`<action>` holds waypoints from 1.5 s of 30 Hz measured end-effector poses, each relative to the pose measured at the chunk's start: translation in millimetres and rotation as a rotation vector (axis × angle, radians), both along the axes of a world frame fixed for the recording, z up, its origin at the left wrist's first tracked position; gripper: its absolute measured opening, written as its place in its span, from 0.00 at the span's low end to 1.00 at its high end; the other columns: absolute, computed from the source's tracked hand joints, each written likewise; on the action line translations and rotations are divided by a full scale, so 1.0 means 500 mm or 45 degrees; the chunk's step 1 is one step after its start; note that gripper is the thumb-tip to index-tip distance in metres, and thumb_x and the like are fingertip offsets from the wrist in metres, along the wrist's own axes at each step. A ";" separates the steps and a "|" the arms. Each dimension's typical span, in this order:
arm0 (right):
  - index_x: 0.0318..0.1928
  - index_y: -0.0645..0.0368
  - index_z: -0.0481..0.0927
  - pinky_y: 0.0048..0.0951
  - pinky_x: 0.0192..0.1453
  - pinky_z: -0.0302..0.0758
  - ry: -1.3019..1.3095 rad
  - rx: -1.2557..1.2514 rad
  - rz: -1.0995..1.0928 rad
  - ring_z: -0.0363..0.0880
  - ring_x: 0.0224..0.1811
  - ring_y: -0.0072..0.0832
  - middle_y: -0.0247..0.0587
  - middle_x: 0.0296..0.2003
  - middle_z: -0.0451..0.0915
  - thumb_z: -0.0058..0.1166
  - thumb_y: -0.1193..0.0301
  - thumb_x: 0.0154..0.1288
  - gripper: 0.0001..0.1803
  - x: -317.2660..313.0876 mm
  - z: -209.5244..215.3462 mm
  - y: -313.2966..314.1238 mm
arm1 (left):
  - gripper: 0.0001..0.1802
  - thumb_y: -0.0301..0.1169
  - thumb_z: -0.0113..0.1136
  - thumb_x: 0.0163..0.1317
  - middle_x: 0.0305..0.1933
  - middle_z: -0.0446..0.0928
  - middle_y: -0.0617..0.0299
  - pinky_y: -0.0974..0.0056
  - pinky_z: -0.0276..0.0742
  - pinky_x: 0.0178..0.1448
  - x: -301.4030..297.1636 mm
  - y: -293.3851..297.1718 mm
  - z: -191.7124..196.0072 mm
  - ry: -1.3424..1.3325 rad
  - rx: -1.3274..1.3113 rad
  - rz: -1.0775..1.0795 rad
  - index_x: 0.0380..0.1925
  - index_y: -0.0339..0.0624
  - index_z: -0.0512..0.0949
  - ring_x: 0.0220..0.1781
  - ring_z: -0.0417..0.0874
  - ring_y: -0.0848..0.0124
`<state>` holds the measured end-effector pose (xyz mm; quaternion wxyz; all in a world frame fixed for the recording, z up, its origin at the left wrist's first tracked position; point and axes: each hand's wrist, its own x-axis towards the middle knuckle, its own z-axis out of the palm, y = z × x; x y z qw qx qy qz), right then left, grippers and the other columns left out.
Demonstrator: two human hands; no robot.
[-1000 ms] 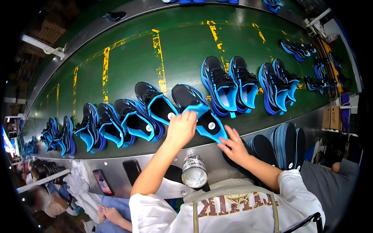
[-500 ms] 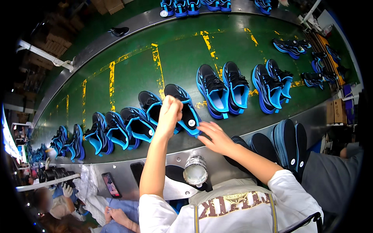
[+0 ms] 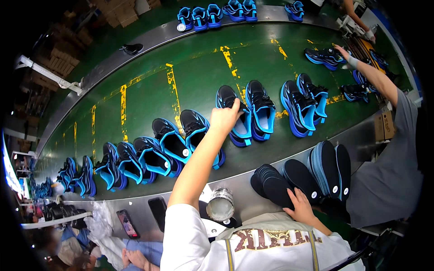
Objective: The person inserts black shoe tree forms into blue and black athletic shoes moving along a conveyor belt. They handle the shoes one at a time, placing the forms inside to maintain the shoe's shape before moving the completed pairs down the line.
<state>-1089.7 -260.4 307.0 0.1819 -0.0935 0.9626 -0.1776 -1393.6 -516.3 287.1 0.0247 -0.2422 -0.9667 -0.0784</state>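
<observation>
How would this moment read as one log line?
left hand: over shoe, grip unclear | right hand: open, at insole stack | nearby: can, phones

The left hand (image 3: pixel 225 119) reached over the opening of a shoe (image 3: pixel 225 95) on the bench (image 3: pixel 149 97), while the right hand (image 3: pixel 301 207) touched a pile of insoles (image 3: pixel 270 183) at the near edge. A row of shoes (image 3: pixel 297 104) flanked the reached one. Left of the insoles were a tub (image 3: pixel 220 208) and two phones (image 3: pixel 157 213). More shoes (image 3: pixel 199 19) lined the far edge; toward the right end, a co-worker's hand (image 3: pixel 347 56) was near a pair.
</observation>
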 end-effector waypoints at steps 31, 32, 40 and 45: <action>0.35 0.59 0.77 0.38 0.44 0.71 -0.271 0.203 0.443 0.73 0.37 0.42 0.53 0.34 0.73 0.56 0.62 0.45 0.17 -0.461 0.041 -0.192 | 0.22 0.45 0.53 0.54 0.14 0.68 0.54 0.65 0.65 0.25 0.083 -0.014 -0.036 -0.553 1.197 0.706 0.25 0.32 0.74 0.18 0.70 0.70; 0.35 0.59 0.77 0.38 0.44 0.71 -0.270 0.214 0.445 0.73 0.37 0.42 0.53 0.34 0.73 0.56 0.62 0.45 0.17 -0.474 0.034 -0.183 | 0.21 0.44 0.54 0.54 0.13 0.63 0.62 0.68 0.59 0.23 0.081 -0.006 -0.029 -0.569 1.255 0.637 0.23 0.32 0.72 0.18 0.64 0.76; 0.27 0.63 0.77 0.35 0.39 0.73 0.080 0.128 0.865 0.73 0.37 0.39 0.50 0.33 0.72 0.47 0.73 0.46 0.08 -0.483 -0.073 -0.217 | 0.22 0.44 0.54 0.56 0.12 0.57 0.69 0.70 0.53 0.19 0.078 -0.015 -0.051 -0.626 1.287 0.532 0.17 0.35 0.67 0.18 0.55 0.82; 0.27 0.60 0.76 0.31 0.38 0.73 0.091 0.245 0.821 0.73 0.39 0.36 0.50 0.34 0.72 0.44 0.73 0.49 0.07 -0.493 -0.113 -0.226 | 0.19 0.43 0.53 0.55 0.12 0.66 0.54 0.64 0.62 0.21 0.087 -0.013 -0.051 -0.490 1.025 0.555 0.22 0.36 0.70 0.16 0.69 0.65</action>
